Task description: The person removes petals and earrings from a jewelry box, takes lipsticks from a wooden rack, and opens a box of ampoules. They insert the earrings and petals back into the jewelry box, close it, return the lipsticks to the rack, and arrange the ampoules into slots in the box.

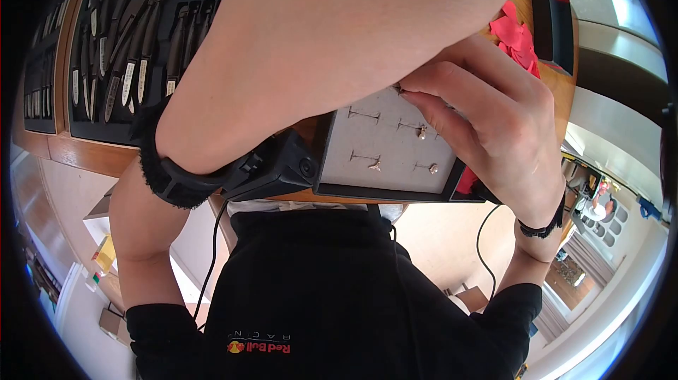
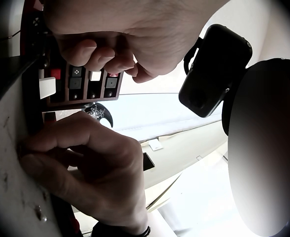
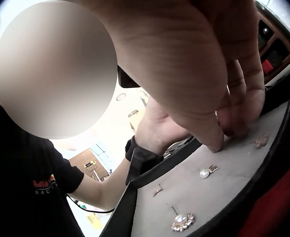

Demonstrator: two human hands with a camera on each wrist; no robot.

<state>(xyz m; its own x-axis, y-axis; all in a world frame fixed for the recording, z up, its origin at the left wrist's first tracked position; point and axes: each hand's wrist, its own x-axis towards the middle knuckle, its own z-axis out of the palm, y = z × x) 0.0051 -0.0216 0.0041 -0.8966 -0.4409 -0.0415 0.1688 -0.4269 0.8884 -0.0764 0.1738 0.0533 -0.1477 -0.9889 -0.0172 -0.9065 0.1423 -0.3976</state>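
My right hand (image 1: 501, 119) is low over a grey jewellery pad (image 1: 381, 147) in a black tray, thumb and index finger pinched together on a tiny piece (image 1: 397, 88) at the pad. What that piece is, I cannot tell. Several small earrings sit on the pad, among them a pearl one (image 3: 180, 220) and another pearl piece (image 3: 205, 173). My left forearm crosses above the tray in the head view, with most of the hand out of frame. In the left wrist view my left hand (image 2: 100, 54) has loosely curled fingers beside a compartment box (image 2: 81, 103); no held object shows.
Black trays of dark, label-bearing items (image 1: 127, 62) stand at the left. Red fabric-like pieces (image 1: 514, 37) lie beyond my right hand, near a dark open box (image 1: 552, 23). A black wrist camera (image 1: 279, 168) sits at the near left of the jewellery tray.
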